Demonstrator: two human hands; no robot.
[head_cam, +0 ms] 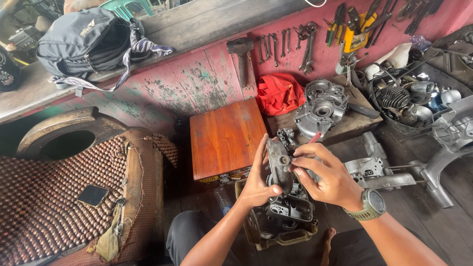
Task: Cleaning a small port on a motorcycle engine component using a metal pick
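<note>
Head view, left hand: the left hand [257, 183] is clenched around the lower edge of a grey metal engine cover [279, 165], thumb on its near face, fingers behind it.
Head view, right hand: the right hand [327, 176] pinches at a small round fitting on the cover's face with thumb and forefinger; whether it grips anything there is too small to tell. A green wristwatch [370, 204] sits on that wrist.
Engine cover: held upright on edge, just above a dark engine block [289, 211] that sits in a shallow tray [290, 240] on the floor between the person's knees.
Nearby: a wooden box [225, 138] stands just behind the hands; a red cloth [279, 93] and a grey crankcase half [320, 108] lie beyond it.
Wall: a hammer [242, 56] and a row of spanners [273, 47] hang on the red boards.
Left side: a beaded seat [49, 197] carries a phone [93, 195]; a grey backpack [84, 42] rests on the ledge above.
</note>
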